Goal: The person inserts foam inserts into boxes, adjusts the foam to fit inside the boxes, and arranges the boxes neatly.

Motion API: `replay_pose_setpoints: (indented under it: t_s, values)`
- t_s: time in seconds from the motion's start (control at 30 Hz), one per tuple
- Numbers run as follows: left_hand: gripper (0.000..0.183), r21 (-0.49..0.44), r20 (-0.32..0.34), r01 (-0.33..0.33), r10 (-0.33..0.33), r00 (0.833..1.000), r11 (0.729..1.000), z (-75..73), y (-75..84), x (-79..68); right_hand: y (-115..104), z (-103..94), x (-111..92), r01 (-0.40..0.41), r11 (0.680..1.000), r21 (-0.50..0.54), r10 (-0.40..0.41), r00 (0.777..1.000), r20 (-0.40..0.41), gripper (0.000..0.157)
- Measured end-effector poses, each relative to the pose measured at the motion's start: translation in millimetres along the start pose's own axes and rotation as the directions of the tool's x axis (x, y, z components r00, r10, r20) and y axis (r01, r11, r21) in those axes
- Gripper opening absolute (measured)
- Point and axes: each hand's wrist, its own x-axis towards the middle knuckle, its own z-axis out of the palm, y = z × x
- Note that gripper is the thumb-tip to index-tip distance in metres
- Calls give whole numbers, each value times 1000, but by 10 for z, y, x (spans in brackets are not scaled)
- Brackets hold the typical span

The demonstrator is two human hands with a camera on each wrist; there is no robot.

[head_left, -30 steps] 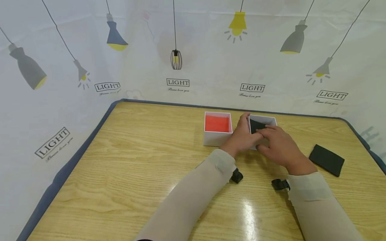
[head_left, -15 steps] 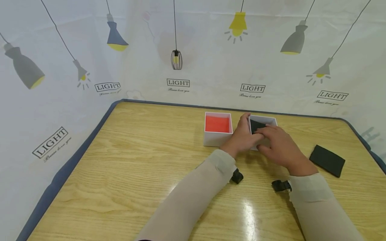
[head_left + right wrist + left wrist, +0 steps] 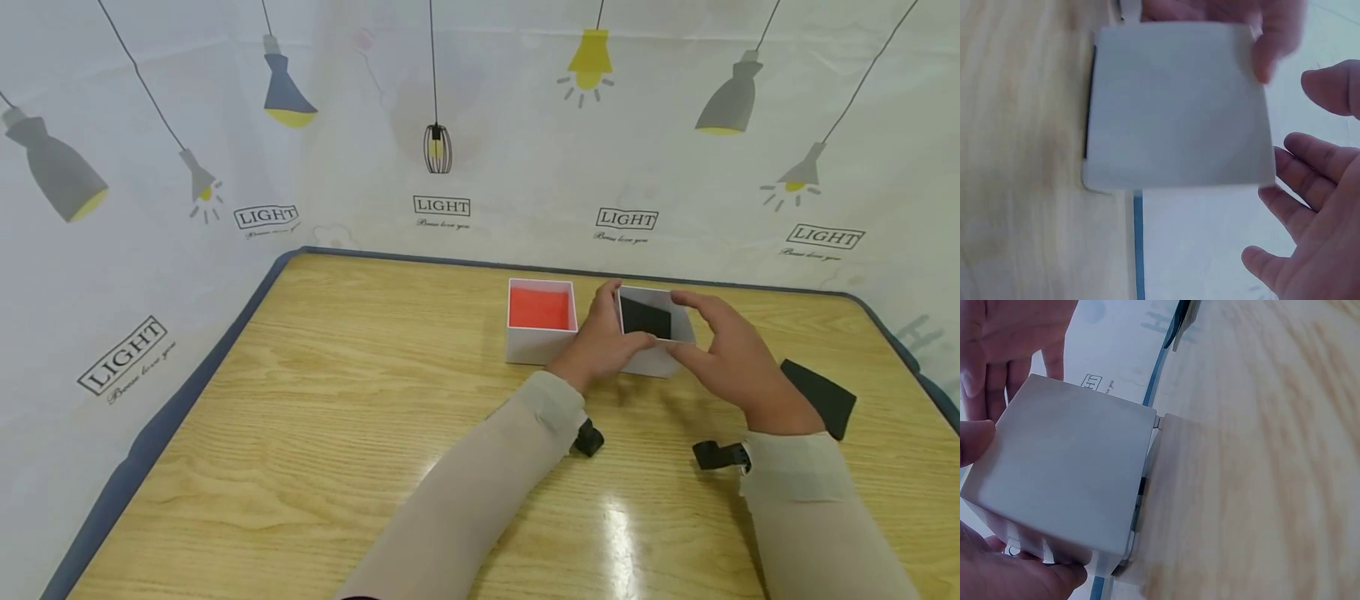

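My left hand (image 3: pixel 597 340) grips the left side of a white open-topped box (image 3: pixel 654 362), its thumb over the front wall. Inside that box shows a flat black piece (image 3: pixel 645 318). My right hand (image 3: pixel 741 367) is spread at the box's right side, thumb and fingers apart around the corner. In the right wrist view, the right hand's fingers (image 3: pixel 1310 169) are loosely extended beside the box's plain face (image 3: pixel 1179 106), with the thumb away from it. The left wrist view shows the same box (image 3: pixel 1072 462) between both hands.
Just left of the hands stands a second white box (image 3: pixel 536 347) holding a red piece (image 3: pixel 540 309). A black flat rectangle (image 3: pixel 831 402) lies on the wooden table (image 3: pixel 337 400) at right, partly covered by the right wrist. A printed curtain (image 3: pixel 510 100) rises behind the table.
My right hand has come out of the box and moved right to its right side, so more of the black piece shows. My left hand keeps its hold on the box.
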Motion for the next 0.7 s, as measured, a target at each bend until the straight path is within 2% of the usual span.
replay_pose_setpoints:
  t_s: [0.17,0.33,0.7]
  values:
    - [96,8,-3,13,-13,1000,1000,-6,15,-3,70,-99,-17,-32,999,19,33,999,-44,67]
    - [96,-1,0,14,-14,1000,1000,-5,21,-2,160,-216,-57,-96,995,28,97,994,-43,67]
    - [96,-2,3,18,-18,1000,1000,-1,20,-1,524,-484,-149,-221,974,-49,224,973,59,81]
